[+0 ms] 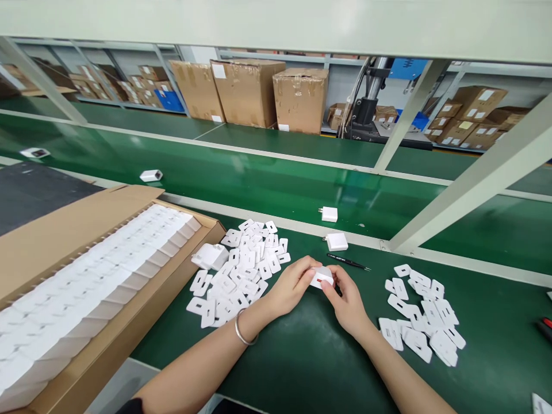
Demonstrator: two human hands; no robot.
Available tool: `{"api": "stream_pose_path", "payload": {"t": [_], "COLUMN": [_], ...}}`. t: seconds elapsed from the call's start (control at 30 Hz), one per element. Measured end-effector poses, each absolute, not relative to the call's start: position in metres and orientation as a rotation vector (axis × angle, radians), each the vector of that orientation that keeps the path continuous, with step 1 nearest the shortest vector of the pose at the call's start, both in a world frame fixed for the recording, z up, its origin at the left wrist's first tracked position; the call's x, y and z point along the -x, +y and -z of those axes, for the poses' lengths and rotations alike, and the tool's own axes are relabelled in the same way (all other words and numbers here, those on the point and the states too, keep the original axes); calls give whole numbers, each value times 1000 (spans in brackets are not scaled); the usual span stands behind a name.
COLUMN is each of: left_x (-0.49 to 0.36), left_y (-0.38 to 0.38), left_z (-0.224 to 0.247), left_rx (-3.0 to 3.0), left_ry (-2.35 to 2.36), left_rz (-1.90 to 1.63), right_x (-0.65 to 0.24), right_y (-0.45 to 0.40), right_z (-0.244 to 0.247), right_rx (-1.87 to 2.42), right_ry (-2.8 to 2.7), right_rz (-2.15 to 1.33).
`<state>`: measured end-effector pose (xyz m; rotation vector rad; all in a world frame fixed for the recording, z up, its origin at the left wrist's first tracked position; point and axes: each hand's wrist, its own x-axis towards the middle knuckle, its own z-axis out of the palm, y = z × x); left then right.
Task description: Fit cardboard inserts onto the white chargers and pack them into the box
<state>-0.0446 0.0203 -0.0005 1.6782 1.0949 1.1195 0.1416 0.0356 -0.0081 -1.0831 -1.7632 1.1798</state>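
Between my two hands, a little above the green tabletop, is a white charger with a red slot in its near face. My left hand grips its left side, and my right hand closes on its right side with the thumb at the front. Just beyond them lie black tweezers and a white charger with prongs. Left of my left hand spreads a heap of white slotted plates. A smaller group of white plates lies to the right of my right hand.
An open cardboard box with rows of white pieces stands at left; white chargers sit by its edge. Another charger lies on the green conveyor belt. A slanted metal post rises at right. Large cartons stand behind.
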Motion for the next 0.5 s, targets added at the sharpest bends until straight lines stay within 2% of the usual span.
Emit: {"api": "stream_pose_path", "payload": {"t": [0.27, 0.5], "left_x": [43, 43], "left_y": [24, 21], "left_z": [16, 16], "left_rx": [-1523, -1591], "left_ry": [903, 1010], "left_rz": [-1312, -1303], "right_x": [-144, -147], "right_y": [34, 38], "right_z": [10, 13], "right_rx": [934, 847], "right_ry": [-1800, -1792], "right_rz": [-1061, -1044]}}
